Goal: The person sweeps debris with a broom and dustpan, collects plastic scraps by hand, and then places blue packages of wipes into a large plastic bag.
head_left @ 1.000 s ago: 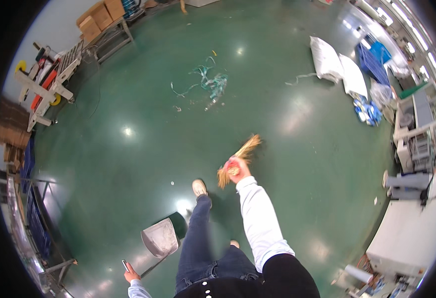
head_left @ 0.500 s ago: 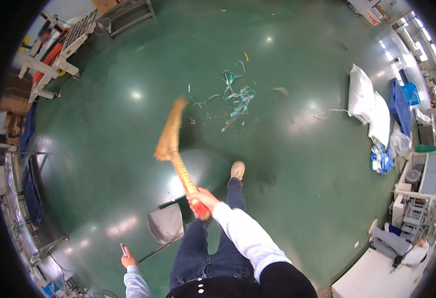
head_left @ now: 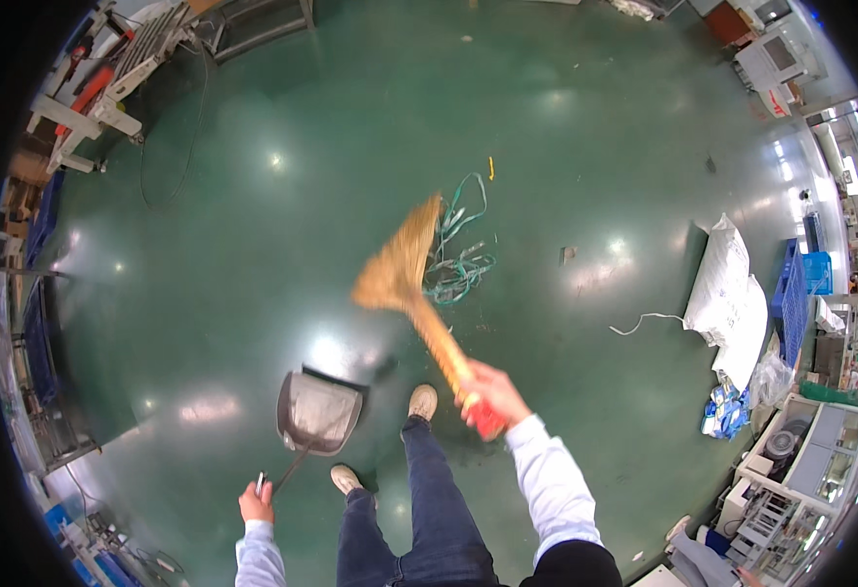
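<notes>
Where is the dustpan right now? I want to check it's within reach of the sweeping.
In the head view the dustpan rests on the green floor at lower left, ahead of the left hand holding its long handle, beside the left shoe.

Bright overhead lights are glaring in white spots off the glossy green floor point(head_left: 253, 245), the straw broom point(head_left: 404, 269) is blurring, edges are bending.
</notes>
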{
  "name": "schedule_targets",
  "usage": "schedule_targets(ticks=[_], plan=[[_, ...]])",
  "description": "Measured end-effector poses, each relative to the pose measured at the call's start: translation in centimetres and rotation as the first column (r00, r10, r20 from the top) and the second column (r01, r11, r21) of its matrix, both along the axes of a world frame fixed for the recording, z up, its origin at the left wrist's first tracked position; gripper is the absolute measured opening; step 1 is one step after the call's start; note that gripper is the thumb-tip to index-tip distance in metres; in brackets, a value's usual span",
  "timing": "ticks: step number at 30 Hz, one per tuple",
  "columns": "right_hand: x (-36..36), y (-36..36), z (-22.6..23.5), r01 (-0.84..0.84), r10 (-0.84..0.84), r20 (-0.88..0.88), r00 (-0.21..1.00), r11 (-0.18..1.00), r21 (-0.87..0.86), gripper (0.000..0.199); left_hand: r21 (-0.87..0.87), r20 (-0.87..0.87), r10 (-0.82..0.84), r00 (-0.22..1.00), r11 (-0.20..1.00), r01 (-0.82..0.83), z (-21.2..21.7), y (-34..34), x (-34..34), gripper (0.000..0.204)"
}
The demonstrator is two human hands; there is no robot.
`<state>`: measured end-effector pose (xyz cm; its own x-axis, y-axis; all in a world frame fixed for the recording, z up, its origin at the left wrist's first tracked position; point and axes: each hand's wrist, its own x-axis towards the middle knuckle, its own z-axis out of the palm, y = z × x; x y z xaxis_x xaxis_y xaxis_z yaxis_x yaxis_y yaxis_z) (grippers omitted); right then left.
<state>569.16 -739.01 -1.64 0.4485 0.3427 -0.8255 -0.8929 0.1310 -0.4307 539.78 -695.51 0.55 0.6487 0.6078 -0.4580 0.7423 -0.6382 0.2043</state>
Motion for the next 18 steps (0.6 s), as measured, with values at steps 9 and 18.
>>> schedule_targets(ticks=[9,18], plan=[[21.9,-2.6,-18.7,0.552,-0.557,-0.067,0.828,0.787,0.275,0.028,-0.002,-0.053,-0.244,0.968,0.970,0.244,-5.3,-6.6,18.7,0.045],[0.3,-15.9,-4.9,0.528,-0.503,-0.183,0.844,0.839,0.129,0.039,-0.092,0.009,-0.487,0.873,0.869,0.485,-9.2,-12.2,29.0,0.045]])
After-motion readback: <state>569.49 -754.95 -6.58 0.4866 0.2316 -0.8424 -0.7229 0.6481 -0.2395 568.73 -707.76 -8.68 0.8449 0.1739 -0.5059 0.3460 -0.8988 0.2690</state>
